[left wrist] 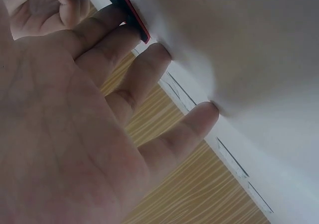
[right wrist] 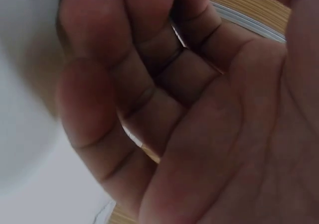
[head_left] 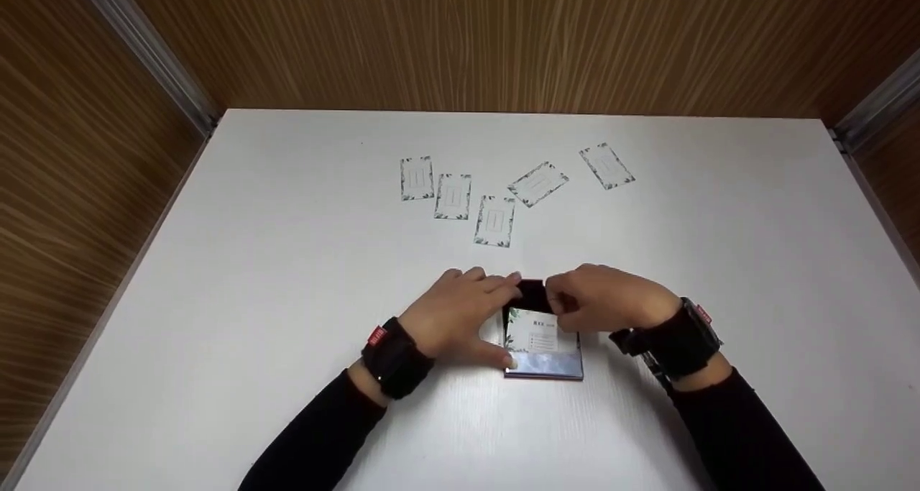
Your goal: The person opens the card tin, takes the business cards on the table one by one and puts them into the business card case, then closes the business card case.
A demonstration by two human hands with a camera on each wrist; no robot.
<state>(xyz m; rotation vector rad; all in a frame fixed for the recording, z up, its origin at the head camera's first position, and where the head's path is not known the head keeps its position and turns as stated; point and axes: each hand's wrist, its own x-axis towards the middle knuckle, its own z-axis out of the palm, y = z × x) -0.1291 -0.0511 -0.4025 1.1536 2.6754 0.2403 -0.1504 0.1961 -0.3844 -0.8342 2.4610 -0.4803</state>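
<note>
A flat card case (head_left: pixel 548 365) with a dark inside, a red edge and a shiny pale band lies on the table. A white printed card (head_left: pixel 540 331) with leaf decoration sits in it, its lower part behind the band. My left hand (head_left: pixel 463 317) spreads along the case's left side, thumb at the lower left corner and a fingertip at the upper left. Its other fingers (left wrist: pixel 144 74) reach down to the tabletop, fairly straight. My right hand (head_left: pixel 611 297), fingers curled, pinches at the card's upper right corner; the contact is hidden in the right wrist view.
Several white leaf-bordered cards lie apart beyond the hands, among them a near one (head_left: pixel 494 221), a tilted one (head_left: pixel 538 184) and one farthest right (head_left: pixel 607 166). Wood-grain panels (head_left: pixel 467 45) border the white table (head_left: pixel 251 275) at the back and sides.
</note>
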